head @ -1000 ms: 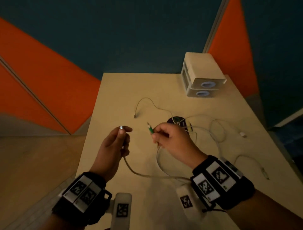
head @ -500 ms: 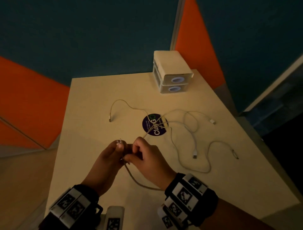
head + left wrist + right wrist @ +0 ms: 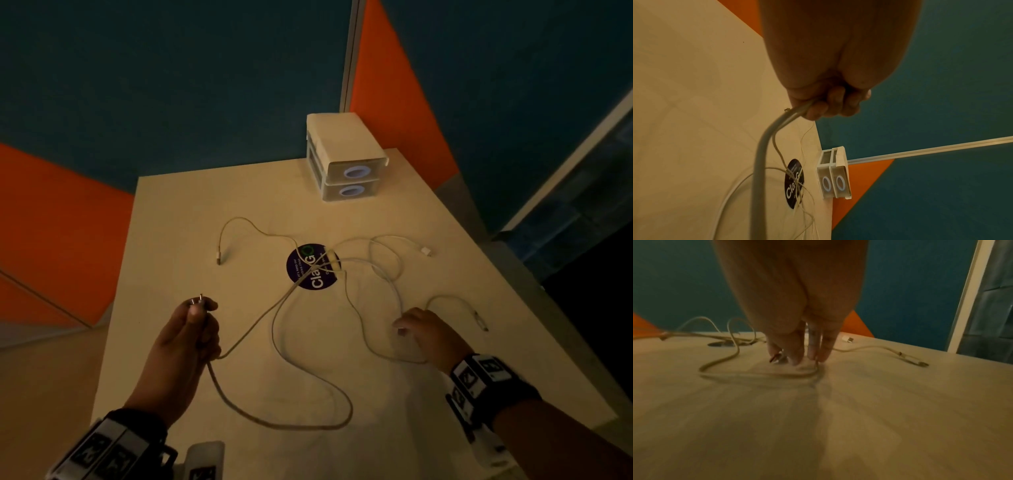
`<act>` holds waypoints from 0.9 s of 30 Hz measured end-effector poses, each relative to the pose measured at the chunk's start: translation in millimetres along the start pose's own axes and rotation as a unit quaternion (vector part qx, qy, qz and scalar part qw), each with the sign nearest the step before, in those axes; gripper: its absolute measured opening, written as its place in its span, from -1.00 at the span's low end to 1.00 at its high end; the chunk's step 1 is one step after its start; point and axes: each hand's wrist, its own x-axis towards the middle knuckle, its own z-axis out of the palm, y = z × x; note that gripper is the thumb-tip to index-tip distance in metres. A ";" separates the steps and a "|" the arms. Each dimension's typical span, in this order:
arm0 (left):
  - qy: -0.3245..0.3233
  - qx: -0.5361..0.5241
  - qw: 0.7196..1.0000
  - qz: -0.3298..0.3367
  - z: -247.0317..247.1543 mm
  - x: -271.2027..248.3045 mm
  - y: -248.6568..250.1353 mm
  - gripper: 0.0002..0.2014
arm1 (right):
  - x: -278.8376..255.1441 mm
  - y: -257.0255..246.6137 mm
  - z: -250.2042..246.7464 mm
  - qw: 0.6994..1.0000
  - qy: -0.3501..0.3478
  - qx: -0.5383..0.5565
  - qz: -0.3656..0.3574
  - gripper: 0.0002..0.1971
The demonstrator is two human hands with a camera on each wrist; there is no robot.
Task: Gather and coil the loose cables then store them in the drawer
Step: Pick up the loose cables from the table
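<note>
My left hand [image 3: 197, 310] is raised over the table and grips both ends of a beige cable [image 3: 284, 425], whose two plugs [image 3: 198, 300] stick out above the fist. The cable hangs from the curled fingers [image 3: 830, 104] in a long loop across the table. My right hand [image 3: 402, 325] reaches down at the right, fingertips on the tabletop. Thumb and forefinger pinch the USB plug [image 3: 775, 358] of a white cable [image 3: 387, 274]. More loose cables lie tangled around the table's middle. A white two-drawer box [image 3: 346, 171] stands at the far edge, both drawers closed.
A round purple sticker [image 3: 313, 267] lies under the tangle. One thin cable ends in a plug [image 3: 219, 257] at the left, another plug [image 3: 426, 251] lies at the right, and a third end [image 3: 479, 318] sits past my right hand. Blue and orange walls surround the table [image 3: 205, 212].
My right hand left the beige cable's end in my left hand and moved right, down onto the white cable's USB plug. The left hand stayed raised with both ends.
</note>
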 end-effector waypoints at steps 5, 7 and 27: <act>-0.003 0.000 1.000 -0.009 1.9 -4.3 -4.0 -0.72 | -1.8 4.0 11.9 0.989 0.064 -0.116 -0.062 -0.90; -0.006 0.000 1.000 -0.010 4.1 -4.5 -2.5 -0.72 | -2.9 -1.4 10.7 0.971 0.118 -0.174 -0.116 -0.97; 0.035 -0.031 0.999 0.000 -0.2 -8.8 -9.1 -0.71 | -3.5 52.2 -11.2 0.946 0.245 -0.055 0.205 -0.63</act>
